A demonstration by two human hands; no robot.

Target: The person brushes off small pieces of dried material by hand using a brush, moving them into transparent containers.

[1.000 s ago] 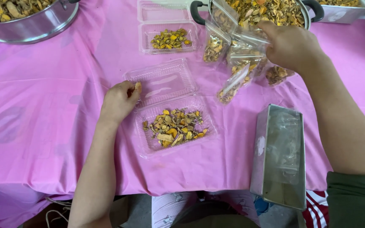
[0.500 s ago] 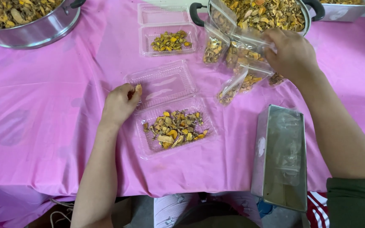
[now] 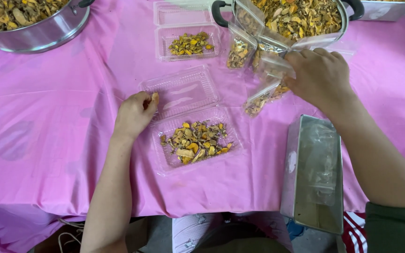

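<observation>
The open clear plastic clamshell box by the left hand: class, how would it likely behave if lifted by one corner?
The clamshell box looks thin and see-through, so it would probably flex and feel light. Its lid lies flat open, so it may flop at the hinge. The dried pieces sit loose, so tilting would likely spill them.

In the middle of the frame an open clear clamshell box (image 3: pixel 191 117) lies on the pink tablecloth (image 3: pixel 48 122), its lower half filled with dried yellow and brown pieces (image 3: pixel 195 143). The left hand (image 3: pixel 134 115) rests at the left edge of its lid, fingers curled. In the upper right the right hand (image 3: pixel 322 77) grips small clear bags (image 3: pixel 263 70) of the same pieces, just under a metal pot (image 3: pixel 296 18). A second clamshell box (image 3: pixel 186 30) lies at the upper centre, a large steel bowl (image 3: pixel 33 23) at the upper left, and a metal tin (image 3: pixel 312 173) at the lower right.
</observation>
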